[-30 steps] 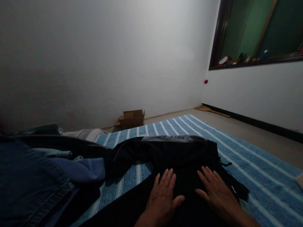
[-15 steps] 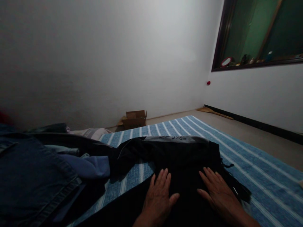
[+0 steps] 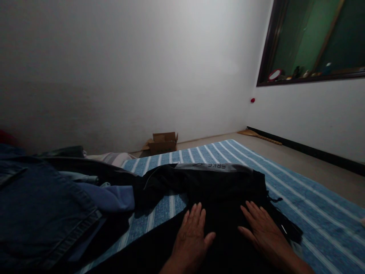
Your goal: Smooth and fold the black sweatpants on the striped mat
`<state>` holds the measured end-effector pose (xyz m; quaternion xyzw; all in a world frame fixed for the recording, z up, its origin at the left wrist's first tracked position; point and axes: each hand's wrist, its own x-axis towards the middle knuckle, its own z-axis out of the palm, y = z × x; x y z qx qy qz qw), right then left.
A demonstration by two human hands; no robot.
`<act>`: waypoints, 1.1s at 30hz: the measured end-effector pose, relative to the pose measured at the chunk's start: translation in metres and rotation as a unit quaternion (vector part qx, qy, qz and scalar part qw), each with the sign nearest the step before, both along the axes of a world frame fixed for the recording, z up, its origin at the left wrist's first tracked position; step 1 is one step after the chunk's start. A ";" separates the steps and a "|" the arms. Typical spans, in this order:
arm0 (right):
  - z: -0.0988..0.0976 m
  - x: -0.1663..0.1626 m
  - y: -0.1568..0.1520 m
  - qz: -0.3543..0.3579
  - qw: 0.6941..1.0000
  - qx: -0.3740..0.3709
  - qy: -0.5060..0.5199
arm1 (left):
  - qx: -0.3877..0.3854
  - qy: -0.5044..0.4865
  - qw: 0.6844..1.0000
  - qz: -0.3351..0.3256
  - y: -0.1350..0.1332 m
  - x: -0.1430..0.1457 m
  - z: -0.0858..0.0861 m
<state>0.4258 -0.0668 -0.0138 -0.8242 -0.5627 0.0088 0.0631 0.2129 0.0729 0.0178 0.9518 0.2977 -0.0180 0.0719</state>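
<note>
Black track pants lie spread on a blue bed sheet with white stripes. A grey panel with upside-down "ERKE" lettering runs along their far edge, and a drawstring hangs out at the right, by the waist. My left hand rests palm down on the dark cloth, fingers stretched out, thumb apart. To its right, my right hand also lies flat on the pants near the waist end, fingers extended. Neither hand grips anything. One pant leg reaches left to the heaped clothes; the other runs toward the lower left, partly lost in shadow.
On the left lies a pile of clothes with a denim garment and a blue-violet cloth. An open cardboard box stands beyond the bed by the wall. A broom lies on the floor below the window.
The view has shifted very slightly, moving the background a little to the right. Both hands keep their places on the pants, which lie as before.
</note>
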 end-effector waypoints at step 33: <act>0.027 -0.001 -0.001 -0.014 1.000 -0.006 0.024 | 0.049 -0.027 0.998 0.022 0.000 0.000 -0.009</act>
